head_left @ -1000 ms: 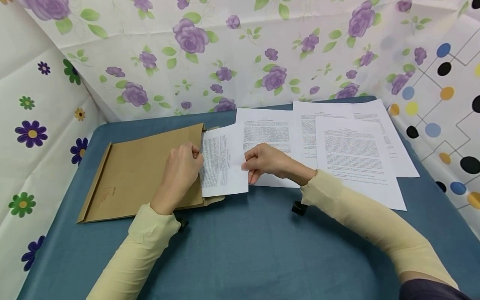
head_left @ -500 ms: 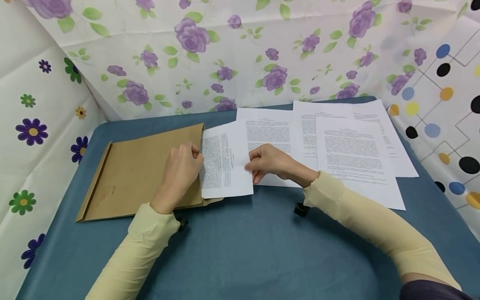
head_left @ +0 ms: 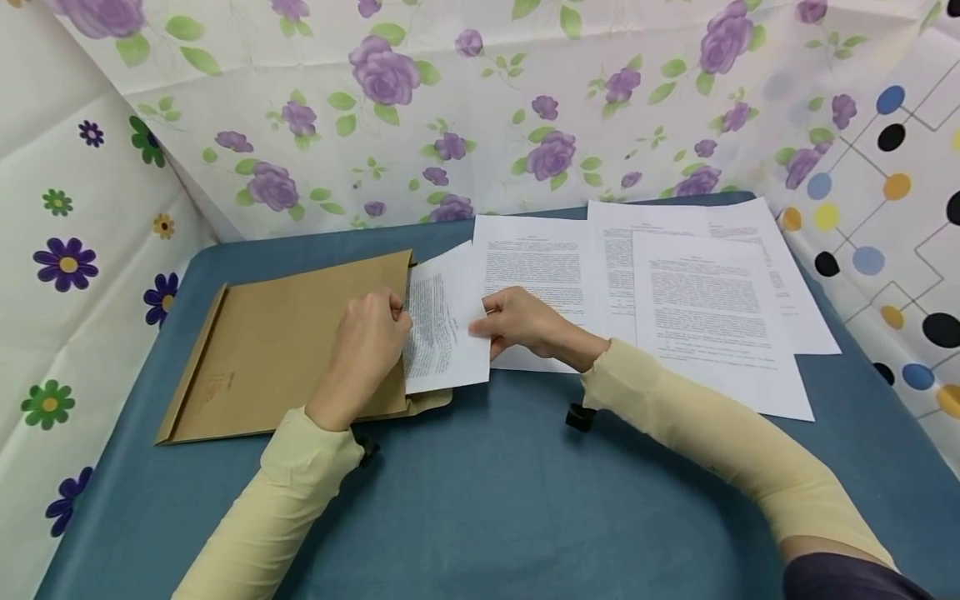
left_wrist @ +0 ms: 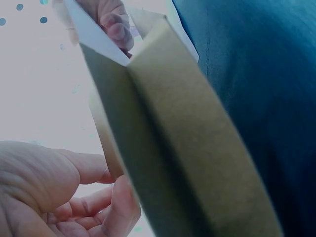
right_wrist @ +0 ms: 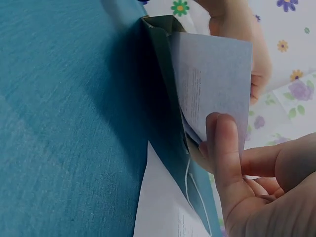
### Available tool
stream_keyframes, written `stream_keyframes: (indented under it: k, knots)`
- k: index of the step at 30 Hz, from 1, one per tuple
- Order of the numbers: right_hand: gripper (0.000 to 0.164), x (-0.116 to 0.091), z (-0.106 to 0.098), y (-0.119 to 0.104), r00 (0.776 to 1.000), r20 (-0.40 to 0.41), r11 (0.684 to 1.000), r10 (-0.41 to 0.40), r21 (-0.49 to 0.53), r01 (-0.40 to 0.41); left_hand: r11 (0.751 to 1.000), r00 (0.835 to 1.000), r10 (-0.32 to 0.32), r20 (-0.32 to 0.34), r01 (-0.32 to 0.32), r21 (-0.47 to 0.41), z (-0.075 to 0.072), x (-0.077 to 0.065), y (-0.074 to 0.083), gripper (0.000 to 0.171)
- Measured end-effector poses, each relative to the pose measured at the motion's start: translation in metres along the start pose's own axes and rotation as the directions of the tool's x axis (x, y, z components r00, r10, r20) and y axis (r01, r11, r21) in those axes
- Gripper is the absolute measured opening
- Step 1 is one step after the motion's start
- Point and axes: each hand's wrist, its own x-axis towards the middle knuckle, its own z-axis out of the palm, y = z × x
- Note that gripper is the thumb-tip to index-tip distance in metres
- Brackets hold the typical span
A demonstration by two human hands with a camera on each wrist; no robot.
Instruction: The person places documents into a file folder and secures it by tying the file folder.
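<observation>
A brown paper envelope lies on the left of the table, its mouth facing right. My left hand pinches the envelope's upper layer at the mouth; in the left wrist view its thumb and forefinger grip that edge and the envelope's folded side shows. Partway inside the mouth sits a printed sheet of paper, its left part hidden by the envelope. My right hand pinches the sheet's outer right edge between thumb and fingers. From the right wrist, the sheet stands tilted in the envelope mouth, slightly bowed.
Several printed sheets overlap at the back right, one sheet lying just behind my right hand. Blue cloth covers the table. A white string hangs by the envelope mouth. Patterned sheeting rises behind the table.
The right hand and the sheet shifted slightly right at first, then left, so less of the sheet sticks out of the envelope now. The left hand keeps its hold almost unmoved.
</observation>
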Motion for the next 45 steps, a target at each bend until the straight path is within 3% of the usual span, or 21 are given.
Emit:
stream_keyframes:
  k: [9,16,25,35,45]
  knots:
    - [0.023,0.009,0.007,0.000,0.993,-0.100,0.997,0.065,-0.042,-0.070,1.000,1.000,-0.005,-0.020,0.006,0.021,0.001,-0.001,0.002,0.010]
    - [0.021,0.013,0.007,0.001,0.982,-0.143,0.987,0.122,-0.089,-0.135,0.999,0.996,0.018,-0.085,-0.014,0.047,-0.001,-0.002,0.007,0.009]
    - [0.017,0.019,0.016,0.000,0.994,-0.107,0.993,0.037,-0.105,-0.049,0.999,0.996,0.027,-0.084,-0.023,0.047,0.000,-0.004,0.009,0.008]
    - [0.025,0.018,0.011,-0.001,0.976,-0.217,0.991,0.008,-0.130,-0.037,0.999,0.996,0.014,-0.093,-0.011,0.034,-0.002,-0.004,0.011,0.008]
    - [0.019,0.027,0.028,-0.008,0.976,-0.194,0.987,-0.097,-0.149,0.068,1.000,0.997,0.014,-0.073,-0.013,0.024,-0.001,-0.003,0.013,0.009]
